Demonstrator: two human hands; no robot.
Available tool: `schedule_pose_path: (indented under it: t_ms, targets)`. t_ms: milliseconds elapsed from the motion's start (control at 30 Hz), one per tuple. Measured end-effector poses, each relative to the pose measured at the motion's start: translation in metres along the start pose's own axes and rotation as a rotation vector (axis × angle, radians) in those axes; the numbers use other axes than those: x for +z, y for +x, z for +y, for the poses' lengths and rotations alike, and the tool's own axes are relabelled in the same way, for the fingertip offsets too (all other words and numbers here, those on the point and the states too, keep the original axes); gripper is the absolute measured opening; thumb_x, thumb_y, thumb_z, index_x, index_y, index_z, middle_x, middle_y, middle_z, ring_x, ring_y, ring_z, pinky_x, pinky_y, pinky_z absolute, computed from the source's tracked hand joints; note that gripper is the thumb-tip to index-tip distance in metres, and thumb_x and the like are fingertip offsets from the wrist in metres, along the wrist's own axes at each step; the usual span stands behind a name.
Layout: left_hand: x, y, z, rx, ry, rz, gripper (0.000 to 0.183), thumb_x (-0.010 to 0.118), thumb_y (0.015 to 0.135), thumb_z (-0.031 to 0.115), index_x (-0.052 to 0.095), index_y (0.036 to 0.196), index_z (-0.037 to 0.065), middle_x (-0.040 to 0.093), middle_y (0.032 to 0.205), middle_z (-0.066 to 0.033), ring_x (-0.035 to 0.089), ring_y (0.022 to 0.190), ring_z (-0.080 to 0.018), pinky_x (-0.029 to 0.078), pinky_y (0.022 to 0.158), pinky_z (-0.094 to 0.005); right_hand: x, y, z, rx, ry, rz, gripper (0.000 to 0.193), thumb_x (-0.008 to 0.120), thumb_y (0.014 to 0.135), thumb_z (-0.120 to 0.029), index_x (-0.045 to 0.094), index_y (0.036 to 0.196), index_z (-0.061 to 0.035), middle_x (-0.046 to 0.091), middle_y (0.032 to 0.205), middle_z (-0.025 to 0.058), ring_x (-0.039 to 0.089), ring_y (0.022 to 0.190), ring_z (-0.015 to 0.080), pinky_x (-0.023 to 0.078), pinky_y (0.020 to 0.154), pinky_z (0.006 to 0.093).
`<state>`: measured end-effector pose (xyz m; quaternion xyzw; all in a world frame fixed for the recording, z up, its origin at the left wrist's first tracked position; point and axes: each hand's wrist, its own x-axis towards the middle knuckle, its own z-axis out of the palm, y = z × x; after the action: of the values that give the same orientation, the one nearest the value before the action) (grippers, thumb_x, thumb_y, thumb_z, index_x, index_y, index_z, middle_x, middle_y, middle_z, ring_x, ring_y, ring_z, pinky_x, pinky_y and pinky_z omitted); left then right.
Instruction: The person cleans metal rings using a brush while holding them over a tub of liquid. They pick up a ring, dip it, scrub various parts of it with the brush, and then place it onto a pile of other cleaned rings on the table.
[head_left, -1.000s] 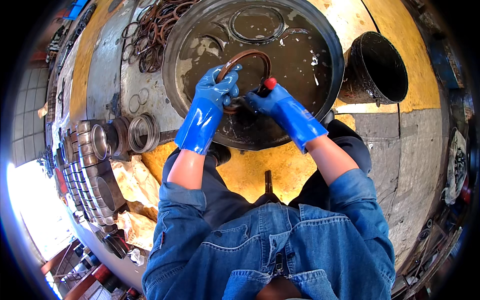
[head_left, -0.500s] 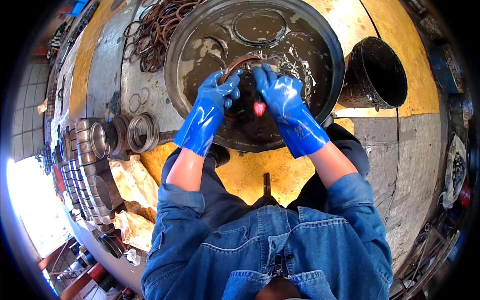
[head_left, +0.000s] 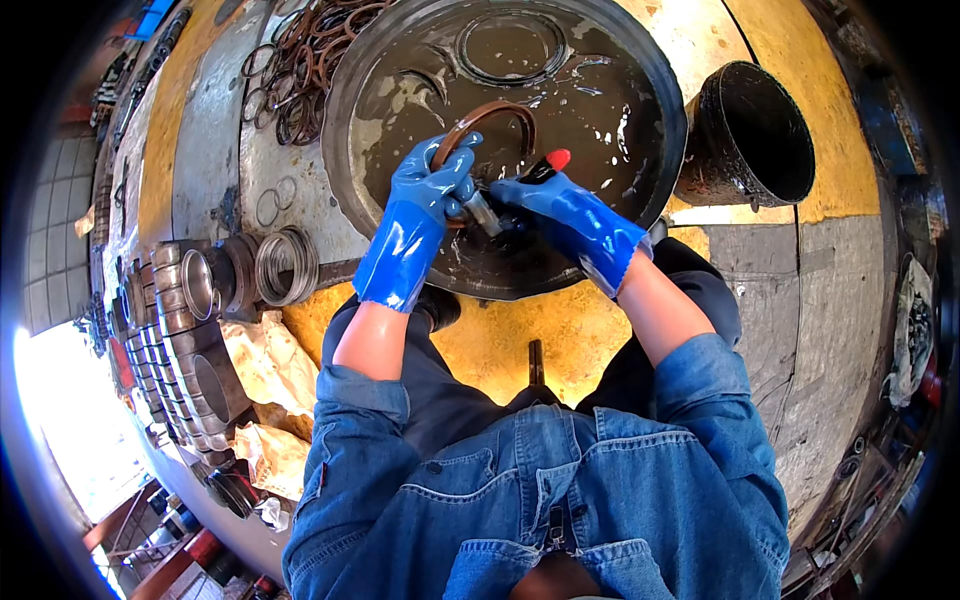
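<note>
One slim, glossy, reddish-brown ring (head_left: pixel 488 111)

Through the head cam I've got both hands out over a big round dark basin (head_left: pixel 345 185) of murky liquid. My left hand (head_left: pixel 430 178), in a blue rubber glove, has its fingers wrapped round a brown ring (head_left: pixel 500 108), which arches up above the liquid. Right hand (head_left: pixel 560 205), same kinda glove, is gripping a red-tipped tool (head_left: pixel 558 160) with its greyish end pointing at the left hand; can't tell if it's touching the ring. Another ring (head_left: pixel 510 80) lies at the basin's far side. Off to the right, just beside the basin, there's a grimy black bucket (head_left: pixel 765 140). Over left: a messy heap of brown rings (head_left: pixel 315 70), coiled silvery rings (head_left: pixel 288 266) and crumpled brown paper (head_left: pixel 270 365).
</note>
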<state>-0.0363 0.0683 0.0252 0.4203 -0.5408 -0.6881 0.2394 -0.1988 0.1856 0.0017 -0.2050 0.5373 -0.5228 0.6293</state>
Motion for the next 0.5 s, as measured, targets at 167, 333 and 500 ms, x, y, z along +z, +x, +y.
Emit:
schedule_pose_path:
  t_ms: [167,333,500]
  targets:
    - [0.002,0.001,0.006,-0.016,-0.003,-0.023,0.03,0.069,0.099,0.018,0.07,0.127,0.006,0.062,0.068,0.0012,0.051,0.054,-0.0052,0.035,0.047,-0.0193,-0.006,0.012,0.001,0.068,0.176,-0.096,0.025,0.076,0.092,-0.019,0.073,0.107,0.0004,0.075,0.092,0.0097,0.068,0.074,0.0151,0.054,0.066,0.0274]
    - [-0.003,0.002,0.001,-0.02,0.025,-0.037,0.031,0.069,0.099,0.019,0.07,0.128,0.006,0.062,0.069,0.001,0.049,0.054,-0.0046,0.035,0.047,-0.0191,0.01,0.012,-0.01,-0.024,-0.898,0.044,0.022,0.07,0.092,-0.02,0.074,0.11,-0.01,0.076,0.103,0.0107,0.073,0.098,0.027,0.057,0.086,0.0372]
    - [0.003,0.001,0.007,-0.072,0.081,-0.036,0.032,0.07,0.099,0.019,0.069,0.128,0.007,0.063,0.071,0.0011,0.05,0.054,-0.0041,0.035,0.048,-0.0188,-0.004,0.022,0.0,-0.143,-1.451,0.301,0.024,0.068,0.09,-0.025,0.073,0.113,-0.0202,0.074,0.112,0.0156,0.071,0.101,0.0382,0.056,0.088,0.0485]
